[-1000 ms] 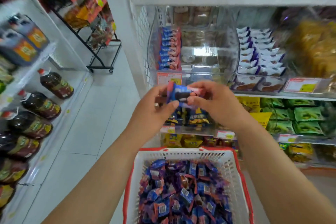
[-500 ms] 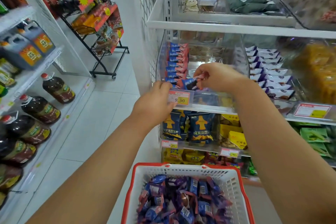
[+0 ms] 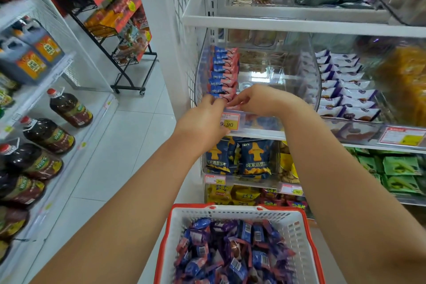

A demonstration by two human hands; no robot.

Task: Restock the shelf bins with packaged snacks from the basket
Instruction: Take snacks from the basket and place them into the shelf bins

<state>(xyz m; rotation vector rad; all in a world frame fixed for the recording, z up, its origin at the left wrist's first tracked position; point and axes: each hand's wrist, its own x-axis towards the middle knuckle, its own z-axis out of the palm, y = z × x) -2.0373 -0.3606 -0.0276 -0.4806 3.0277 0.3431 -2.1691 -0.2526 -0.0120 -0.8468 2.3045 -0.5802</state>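
A clear plastic shelf bin (image 3: 299, 71) holds a row of blue-and-pink snack packets (image 3: 222, 71) along its left wall. Both hands meet at the front end of that row. My left hand (image 3: 202, 122) has its fingertips on the front packet (image 3: 231, 106), and my right hand (image 3: 260, 100) pinches that packet from the right. Below, a white basket with a red rim (image 3: 230, 211) is full of blue and purple snack packets (image 3: 230, 253).
A price tag reading 9.90 (image 3: 228, 122) hangs on the bin's front. To the right, a bin of white-and-purple packets (image 3: 345, 85). Lower shelves carry navy, yellow and green bags. Oil bottles (image 3: 69, 108) line the left shelving, and a black wire rack (image 3: 129, 53) stands down the aisle.
Both hands rose from chest height to the bin. The packet held between them now sits at the front of the row, and my left hand has come up from the price tag to it.
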